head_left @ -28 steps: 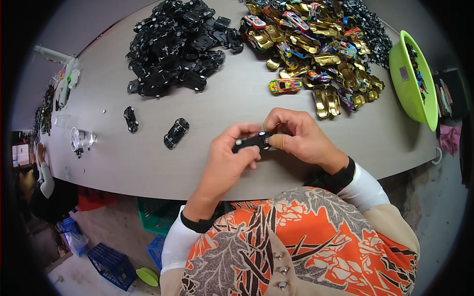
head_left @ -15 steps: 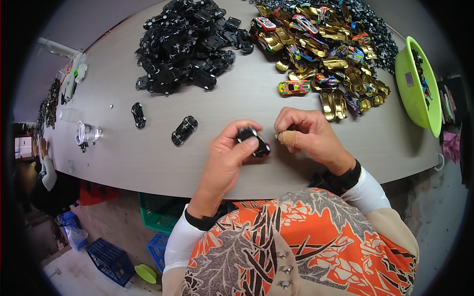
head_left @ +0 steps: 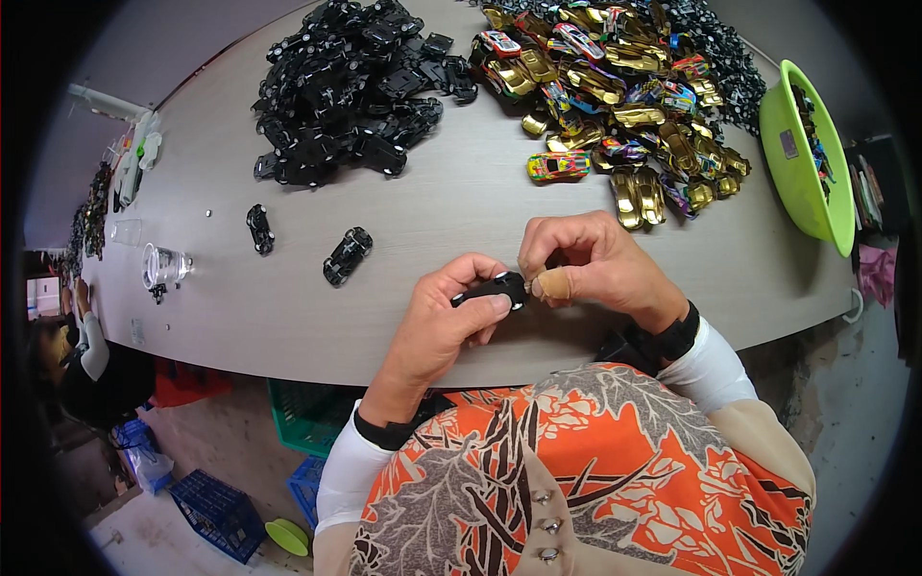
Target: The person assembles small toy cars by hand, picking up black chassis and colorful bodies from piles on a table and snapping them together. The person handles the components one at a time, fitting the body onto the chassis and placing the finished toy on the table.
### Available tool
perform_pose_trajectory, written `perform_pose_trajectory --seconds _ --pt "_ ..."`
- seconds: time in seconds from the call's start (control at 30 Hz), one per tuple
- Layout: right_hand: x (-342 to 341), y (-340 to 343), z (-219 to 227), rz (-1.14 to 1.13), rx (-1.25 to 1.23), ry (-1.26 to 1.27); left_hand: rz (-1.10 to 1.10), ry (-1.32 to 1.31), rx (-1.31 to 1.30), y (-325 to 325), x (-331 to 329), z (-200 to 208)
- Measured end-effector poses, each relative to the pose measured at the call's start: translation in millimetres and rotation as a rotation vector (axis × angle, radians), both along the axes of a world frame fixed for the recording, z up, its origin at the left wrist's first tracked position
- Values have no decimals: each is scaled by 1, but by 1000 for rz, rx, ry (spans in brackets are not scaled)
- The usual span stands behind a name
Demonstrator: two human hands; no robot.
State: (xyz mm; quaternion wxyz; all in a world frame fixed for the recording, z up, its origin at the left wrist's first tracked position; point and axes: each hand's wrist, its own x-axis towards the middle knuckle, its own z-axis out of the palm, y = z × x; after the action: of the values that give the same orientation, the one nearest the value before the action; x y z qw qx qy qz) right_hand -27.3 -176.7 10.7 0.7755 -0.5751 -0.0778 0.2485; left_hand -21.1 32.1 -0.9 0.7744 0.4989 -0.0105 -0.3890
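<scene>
My left hand (head_left: 432, 317) grips a small black toy car (head_left: 494, 289) with white-rimmed wheels, the thumb pressed along it. At the car's right end, my right hand (head_left: 607, 267) is closed in a pinch; a tan wrap covers its thumb. Whatever tiny piece lies between those fingertips is too small to make out. To the left on the table are two black toy cars, one nearer (head_left: 347, 256) and one farther off (head_left: 259, 229). Beyond my right hand lies a colourful yellow, red and green toy car body (head_left: 558, 166).
A heap of black toy car bases (head_left: 331, 101) stands at the back, beside gold and printed car bodies (head_left: 615, 88). A lime-green basin (head_left: 789, 197) sits at the right edge. Leftward are a clear plastic cup (head_left: 165, 266) and another person (head_left: 96, 350). A green crate (head_left: 303, 418) is below.
My right hand has come in to the toy car and now meets its end. The car has turned in my left hand. The whole view has shifted slightly.
</scene>
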Motion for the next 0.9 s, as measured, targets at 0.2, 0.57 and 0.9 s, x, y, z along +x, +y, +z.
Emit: perform_pose_trajectory --seconds 0.2,0.57,0.9 --pt "-1 6 13 91 -158 134 -71 -108 149 3 -4 2" --pt "-12 38 -9 15 -558 -410 33 -533 557 11 -16 3" --pt "41 -13 8 -332 -1220 -955 -7 -427 867 147 -71 35"
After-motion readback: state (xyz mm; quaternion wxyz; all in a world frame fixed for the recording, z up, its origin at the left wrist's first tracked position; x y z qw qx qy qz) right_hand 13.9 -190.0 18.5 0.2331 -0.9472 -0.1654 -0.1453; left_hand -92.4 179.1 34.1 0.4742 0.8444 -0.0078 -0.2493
